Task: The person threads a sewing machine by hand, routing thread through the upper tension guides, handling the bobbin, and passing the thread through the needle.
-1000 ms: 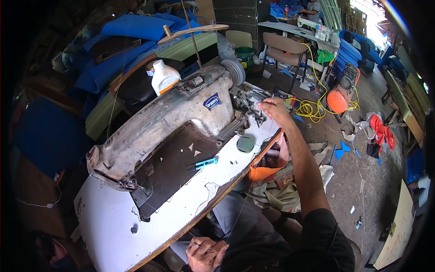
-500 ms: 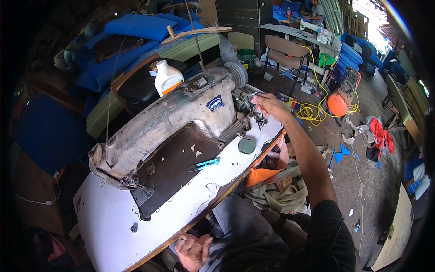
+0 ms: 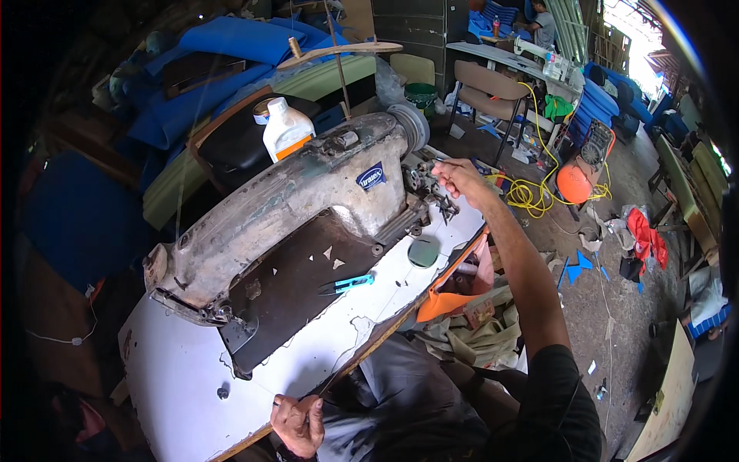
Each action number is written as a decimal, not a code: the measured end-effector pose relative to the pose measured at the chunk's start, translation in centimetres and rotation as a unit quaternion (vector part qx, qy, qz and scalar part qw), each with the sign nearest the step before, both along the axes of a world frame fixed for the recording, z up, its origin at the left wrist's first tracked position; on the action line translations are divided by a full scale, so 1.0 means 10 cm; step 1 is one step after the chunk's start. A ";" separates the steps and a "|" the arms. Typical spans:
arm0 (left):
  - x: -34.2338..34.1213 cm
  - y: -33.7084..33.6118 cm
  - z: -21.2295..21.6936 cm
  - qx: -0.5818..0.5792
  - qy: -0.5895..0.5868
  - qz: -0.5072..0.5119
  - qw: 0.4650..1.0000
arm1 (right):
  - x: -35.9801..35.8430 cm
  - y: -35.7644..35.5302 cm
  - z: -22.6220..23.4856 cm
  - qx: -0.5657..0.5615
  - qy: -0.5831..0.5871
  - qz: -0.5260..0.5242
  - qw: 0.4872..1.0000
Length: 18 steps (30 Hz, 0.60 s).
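Observation:
My right hand (image 3: 464, 181) is closed in a pinch beside the handwheel end of an old, worn grey sewing machine (image 3: 285, 196), just above small metal parts (image 3: 422, 179). What its fingers pinch is too small to make out. At the near edge of the white tabletop (image 3: 181, 369), my left hand (image 3: 297, 425) has its fingers curled in. Whatever may be inside them is hidden. Light-blue thread snips (image 3: 350, 284) lie on the dark machine bed, close to a few pale scraps (image 3: 328, 252). A round greenish lid-like disc (image 3: 423, 252) sits near my right forearm.
Behind the machine stands a white bottle (image 3: 287, 127) with an orange label. An orange cloth (image 3: 443, 305) hangs below the table's front edge. To the right are a brown chair (image 3: 489, 83), a coiled yellow cord (image 3: 531, 194) and fabric scraps. Another person (image 3: 543, 27) works far back.
My left hand has risen from my lap to the table's near edge, moving left, its fingers more curled. My right hand stays by the small metal parts. The view has shifted slightly.

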<state>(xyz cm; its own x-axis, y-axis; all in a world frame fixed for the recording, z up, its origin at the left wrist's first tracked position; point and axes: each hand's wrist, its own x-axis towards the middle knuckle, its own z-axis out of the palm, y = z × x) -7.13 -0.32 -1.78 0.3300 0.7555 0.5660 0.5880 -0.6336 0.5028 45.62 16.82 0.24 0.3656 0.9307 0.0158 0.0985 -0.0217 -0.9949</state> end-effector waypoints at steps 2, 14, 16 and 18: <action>0.01 0.03 -0.02 -0.004 -0.028 -0.003 1.000 | 0.02 0.05 0.01 0.003 0.005 -0.007 1.000; 0.00 0.02 0.02 -0.032 -0.004 -0.009 0.999 | -0.01 0.31 0.17 -0.076 -0.019 0.067 0.995; 0.01 0.02 0.01 -0.026 -0.009 -0.007 1.000 | 0.02 0.35 0.16 -0.082 -0.037 0.062 0.994; 0.01 0.02 0.01 -0.030 -0.010 -0.004 0.999 | 0.07 0.46 0.14 -0.107 -0.133 0.061 0.983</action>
<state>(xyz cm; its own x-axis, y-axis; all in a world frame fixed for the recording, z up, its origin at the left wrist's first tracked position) -7.03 -0.15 -1.70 0.3250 0.7860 0.5260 0.5734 -0.6060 0.5513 46.31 21.37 1.65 0.2601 0.9598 -0.1055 0.3702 -0.2000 -0.9072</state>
